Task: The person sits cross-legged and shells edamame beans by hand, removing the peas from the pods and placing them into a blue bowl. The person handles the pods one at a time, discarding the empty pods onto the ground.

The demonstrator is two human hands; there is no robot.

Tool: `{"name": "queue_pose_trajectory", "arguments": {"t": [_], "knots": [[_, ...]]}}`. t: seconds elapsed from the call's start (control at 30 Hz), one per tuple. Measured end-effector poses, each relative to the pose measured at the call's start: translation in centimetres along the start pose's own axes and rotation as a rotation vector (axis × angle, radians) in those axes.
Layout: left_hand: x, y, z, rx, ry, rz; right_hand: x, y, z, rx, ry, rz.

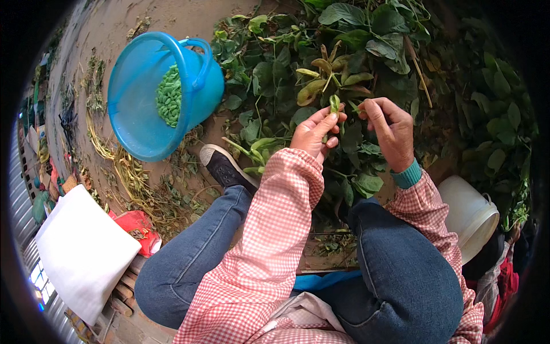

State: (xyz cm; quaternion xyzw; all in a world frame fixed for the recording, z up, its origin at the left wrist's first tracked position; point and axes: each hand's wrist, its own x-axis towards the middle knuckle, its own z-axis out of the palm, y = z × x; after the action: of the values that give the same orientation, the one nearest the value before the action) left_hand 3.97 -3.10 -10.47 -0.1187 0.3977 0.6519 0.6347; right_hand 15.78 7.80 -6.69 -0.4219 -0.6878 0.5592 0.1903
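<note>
Between the thumb and fingers of my left hand (319,131) is a green bean pod (334,104), split at its upper end. My right hand (390,129) is just to the right of it, thumb and forefinger pinched on a small green piece of pod (355,106). Beyond both hands, a cluster of yellowing bean pods (328,71) lies on the leafy bean plants (275,71). A blue plastic bucket (210,81) tilts at the upper left, with shelled green beans (169,96) inside. More green pods (263,150) lie beside my left forearm.
My shoe (221,165) rests on the dirt floor (180,17) near the bucket. To the left are a white sheet (88,253), a red packet (136,230) and dried stalks (129,176). A whitish bucket (466,210) lies tilted by my right arm, with heaped foliage (485,129) beyond.
</note>
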Motion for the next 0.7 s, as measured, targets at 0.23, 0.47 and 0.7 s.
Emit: {"name": "queue_pose_trajectory", "arguments": {"t": [0.23,0.47,0.7], "knots": [[0.2,0.1,-0.3,0.207,-0.049,0.052,0.2,0.9,-0.1,-0.291,-0.013,-0.214],[-0.6,0.8,0.7,0.504,0.008,0.082,1.0,0.2,0.1,-0.083,-0.240,0.084],[-0.6,1.0,0.9,0.480,0.049,0.033,1.7,0.4,0.3,0.352,-0.328,0.484]]}}
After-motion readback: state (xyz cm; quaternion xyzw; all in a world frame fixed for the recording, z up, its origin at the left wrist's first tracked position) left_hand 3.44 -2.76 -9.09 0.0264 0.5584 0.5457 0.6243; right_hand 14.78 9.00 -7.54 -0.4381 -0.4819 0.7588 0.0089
